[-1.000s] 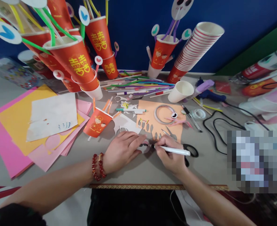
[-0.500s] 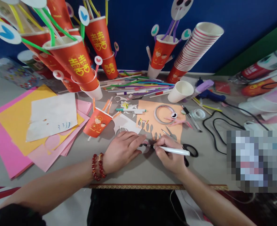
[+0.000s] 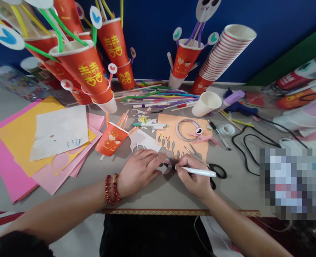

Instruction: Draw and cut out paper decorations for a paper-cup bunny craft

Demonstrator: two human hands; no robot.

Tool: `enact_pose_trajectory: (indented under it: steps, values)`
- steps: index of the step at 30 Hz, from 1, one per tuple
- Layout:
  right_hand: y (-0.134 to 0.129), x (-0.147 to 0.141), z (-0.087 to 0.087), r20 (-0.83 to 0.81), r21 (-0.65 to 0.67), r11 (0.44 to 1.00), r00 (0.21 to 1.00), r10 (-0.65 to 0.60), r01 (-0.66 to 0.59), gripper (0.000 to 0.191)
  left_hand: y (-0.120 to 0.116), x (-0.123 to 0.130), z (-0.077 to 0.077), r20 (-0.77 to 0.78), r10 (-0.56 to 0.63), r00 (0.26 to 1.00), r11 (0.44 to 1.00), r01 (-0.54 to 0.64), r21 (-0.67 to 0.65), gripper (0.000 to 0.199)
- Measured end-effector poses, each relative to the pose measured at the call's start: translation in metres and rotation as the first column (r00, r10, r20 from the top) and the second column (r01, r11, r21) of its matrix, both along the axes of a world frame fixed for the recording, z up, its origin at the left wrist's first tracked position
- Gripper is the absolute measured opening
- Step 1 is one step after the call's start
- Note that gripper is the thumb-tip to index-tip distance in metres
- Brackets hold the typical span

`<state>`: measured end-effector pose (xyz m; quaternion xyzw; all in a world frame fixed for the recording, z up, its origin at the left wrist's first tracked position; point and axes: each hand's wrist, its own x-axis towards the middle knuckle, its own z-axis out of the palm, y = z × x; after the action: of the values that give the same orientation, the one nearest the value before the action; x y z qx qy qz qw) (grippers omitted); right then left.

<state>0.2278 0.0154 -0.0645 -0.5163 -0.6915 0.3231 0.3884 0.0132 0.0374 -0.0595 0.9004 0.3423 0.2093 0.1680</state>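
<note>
A small pale pinkish paper cutout (image 3: 166, 171) with dark marks lies flat on the table between my hands. My left hand (image 3: 139, 171) holds it down at its left edge, index finger and thumb on either side. My right hand (image 3: 194, 178) is closed round a white marker pen (image 3: 201, 171), its dark tip touching the cutout. Under and beside my right hand lie scissors (image 3: 217, 171) with black handles. Just beyond is an orange paper sheet (image 3: 183, 119) with leaf-shaped holes, bearing a tape ring (image 3: 177, 128). An orange-strawed red cup (image 3: 112, 140) stands left.
Decorated red cups (image 3: 89, 71) rise at the back left; a tall cup stack (image 3: 227, 50) leans at the back right. Coloured straws (image 3: 158, 96), a white cup (image 3: 206, 104), paper sheets (image 3: 61, 132), a blue glue gun (image 3: 241, 107) and its black cable (image 3: 241, 141) surround the work spot.
The marker pen's tip has shifted very slightly on the cutout, where the dark mark looks a little different. Both hands stay in nearly the same place.
</note>
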Motion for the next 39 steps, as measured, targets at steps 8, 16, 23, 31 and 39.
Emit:
enact_pose_trajectory:
  steps: [8, 16, 23, 31, 39]
  values:
    - [0.0005, -0.0014, 0.0025, 0.005, -0.003, 1.0, 1.0, 0.005, -0.005, 0.017, 0.0002, -0.0004, -0.0005, -0.002, -0.001, 1.0, 1.0, 0.001, 0.002, 0.044]
    - [0.0004, -0.0007, 0.0015, 0.003, -0.024, 0.999, 1.0, 0.027, -0.027, 0.015, 0.0, -0.0002, -0.0009, -0.001, 0.006, 1.0, 1.0, -0.006, -0.004, 0.045]
    - [0.0003, -0.0009, 0.0017, 0.003, -0.011, 1.0, 1.0, 0.02, -0.02, 0.015, -0.0004, -0.0004, -0.0004, -0.006, 0.009, 1.0, 1.0, -0.009, -0.006, 0.046]
    - [0.0004, -0.0006, 0.0017, 0.005, -0.016, 1.0, 1.0, 0.022, -0.022, 0.015, -0.0002, -0.0007, -0.0003, -0.005, 0.007, 1.0, 1.0, -0.007, -0.004, 0.044]
    - [0.0004, -0.0012, 0.0022, 0.007, -0.017, 1.0, 1.0, 0.015, -0.015, 0.015, 0.0002, -0.0002, 0.0007, 0.001, 0.007, 1.0, 1.0, -0.007, -0.011, 0.046]
